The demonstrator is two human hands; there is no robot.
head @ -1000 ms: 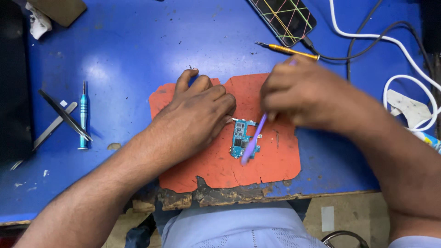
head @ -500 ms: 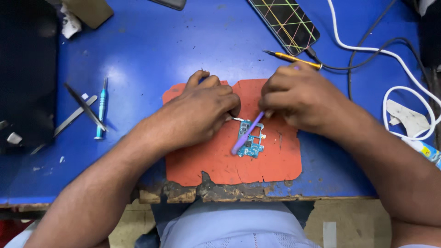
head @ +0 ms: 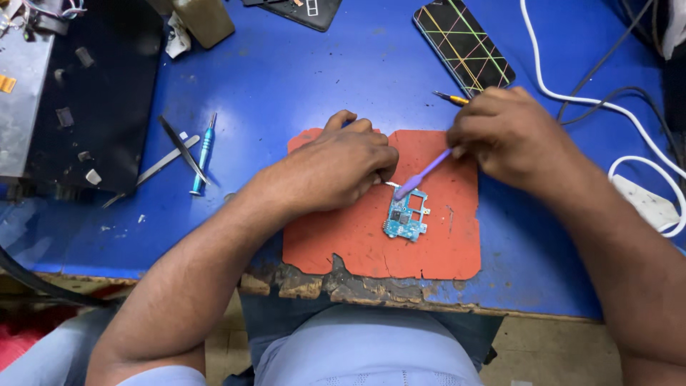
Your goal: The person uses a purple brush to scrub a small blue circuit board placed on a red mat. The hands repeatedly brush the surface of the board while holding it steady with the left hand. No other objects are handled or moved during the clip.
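**Brush lifted to the board's far edge**

Nearest the person, the bench's [head: 214, 236] chipped near edge runs under both forearms. On it lies an orange mat [head: 357, 243], and on the mat, a little right of its middle, sits the board [head: 405, 218]: small, teal, of irregular outline, lying flat, with small dark chips and pale metal patches on its face and a short arm sticking out to the right.

A second ago the purple brush [head: 421, 175] lay slanted right across the board with its tip at the near edge. Now the tip rests only on the far left corner, and most of the board shows bare. The work has moved from the board's face to that corner.

The left hand [head: 336, 168] has stayed where it was, curled palm-down on the mat just left of the board, its fingertips pinched close on something thin and metallic that pokes toward the far corner; what it is I cannot tell. The right hand [head: 511, 136] has drawn back to the right and farther off, its grip closed tight round the brush's handle.

Left on the bench lie tweezers [head: 182, 150] and a blue screwdriver [head: 202, 154]. Farther off, a phone [head: 464, 46] rests face-up, and a white cable [head: 572, 96] curves along the right.
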